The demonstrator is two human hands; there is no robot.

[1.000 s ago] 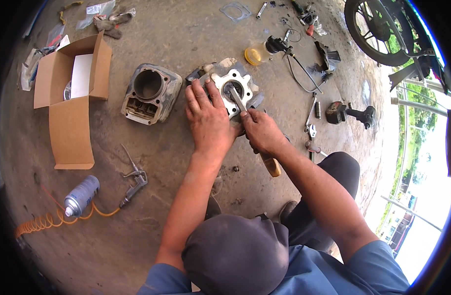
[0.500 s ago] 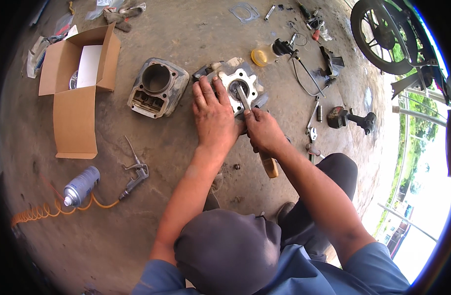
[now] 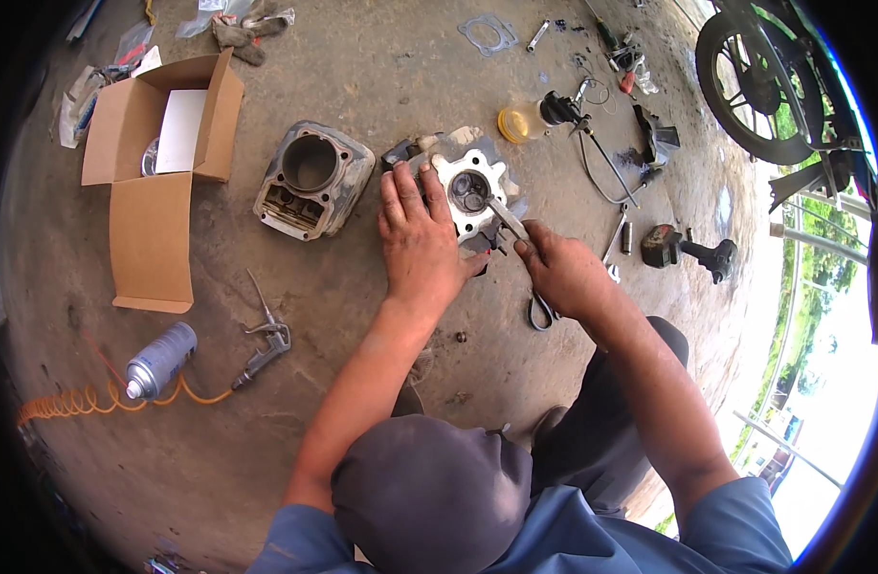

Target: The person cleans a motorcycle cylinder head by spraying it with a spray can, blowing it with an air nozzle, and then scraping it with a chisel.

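My left hand [image 3: 420, 239] grips the left and lower side of a metal cylinder head [image 3: 467, 163], its fingertips on top and its thumb low along the front. The head's white flange surrounds a dark round recess with valves. My right hand [image 3: 563, 268] is closed on a flat metal tool [image 3: 506, 216]; the tool's tip is at the lower right rim of the recess, and its handle is hidden by the hand. Black scissor-like handles [image 3: 541, 309] show below my right hand. A cylinder block [image 3: 339, 201] stands to the left, bore facing up.
Around lie an open cardboard box [image 3: 150, 249], spray can [image 3: 161, 361], air blow gun [image 3: 266, 344] on a coiled hose, gloves [image 3: 250, 38], gasket [image 3: 487, 36], amber container [image 3: 515, 124], power tool [image 3: 688, 253] and wrenches [image 3: 613, 239]. A motorcycle wheel [image 3: 756, 91] is at upper right.
The flat tool and my right hand have moved right, the tip out from the recess's middle to its rim, showing more of the valves. My left hand still rests on the head.
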